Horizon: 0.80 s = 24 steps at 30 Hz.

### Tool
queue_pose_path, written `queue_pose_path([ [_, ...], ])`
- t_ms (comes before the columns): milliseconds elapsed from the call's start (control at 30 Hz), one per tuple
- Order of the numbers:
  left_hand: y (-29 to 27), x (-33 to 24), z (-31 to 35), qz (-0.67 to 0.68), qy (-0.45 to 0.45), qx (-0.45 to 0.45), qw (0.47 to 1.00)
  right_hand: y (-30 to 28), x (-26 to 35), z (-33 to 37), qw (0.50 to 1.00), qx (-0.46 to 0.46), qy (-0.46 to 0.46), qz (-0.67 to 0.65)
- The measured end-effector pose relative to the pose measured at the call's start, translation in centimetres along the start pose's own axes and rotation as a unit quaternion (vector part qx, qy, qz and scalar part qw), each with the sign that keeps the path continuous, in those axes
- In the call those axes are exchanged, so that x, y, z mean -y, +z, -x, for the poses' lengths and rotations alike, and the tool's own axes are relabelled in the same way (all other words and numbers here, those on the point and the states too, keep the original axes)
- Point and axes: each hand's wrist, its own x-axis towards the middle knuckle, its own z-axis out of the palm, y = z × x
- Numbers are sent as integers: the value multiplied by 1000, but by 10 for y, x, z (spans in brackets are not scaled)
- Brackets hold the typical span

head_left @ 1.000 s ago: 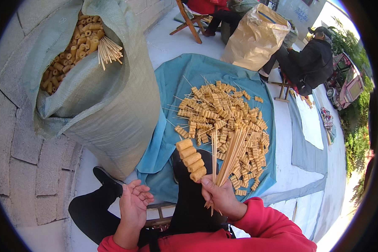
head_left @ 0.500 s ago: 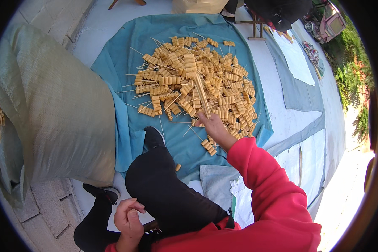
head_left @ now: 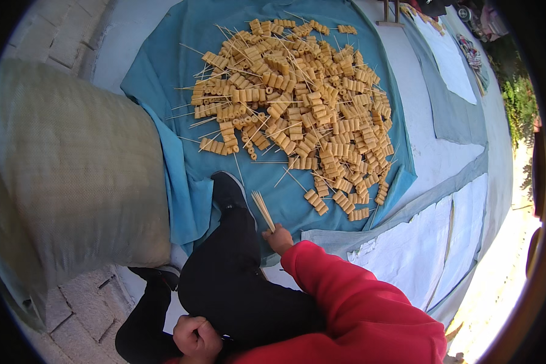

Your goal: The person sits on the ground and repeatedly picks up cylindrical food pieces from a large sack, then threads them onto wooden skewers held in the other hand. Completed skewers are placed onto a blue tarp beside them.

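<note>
My right hand (head_left: pixel 279 239), in a red sleeve, is closed on a bundle of thin wooden skewers (head_left: pixel 262 209) just over my black-trousered knee. The skewers point up toward a big heap of yellow tube-shaped pieces threaded on skewers (head_left: pixel 297 115), spread on a blue cloth (head_left: pixel 164 73). My left hand (head_left: pixel 194 335) rests curled at the bottom of the view, against my leg, with nothing seen in it. My black shoe (head_left: pixel 227 189) sits on the blue cloth's near edge.
A large greenish woven sack (head_left: pixel 67 176) bulges at the left, over grey paving stones (head_left: pixel 85 303). White and grey sheets (head_left: pixel 406 242) lie on the ground to the right. Chair legs (head_left: pixel 389 13) stand at the top edge, with green plants (head_left: pixel 515 91) far right.
My right hand has drawn back from the heap toward my knee; the filled skewer it held lies off with the heap, and only bare skewers stay in it. The view tilted further down.
</note>
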Motion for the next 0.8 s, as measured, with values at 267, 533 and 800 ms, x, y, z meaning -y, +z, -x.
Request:
queue_pose_path([
  [267, 2, 3, 9, 1, -30, -2, 1000, 3, -24, -13, 995, 80, 26, 58],
  [533, 12, -14, -7, 78, 17, -103, 992, -112, 64, 103, 986, 11, -147, -72],
  [800, -40, -18, -6, 579, -128, 129, 795, -234, 259, 276, 807, 264, -376, -371],
])
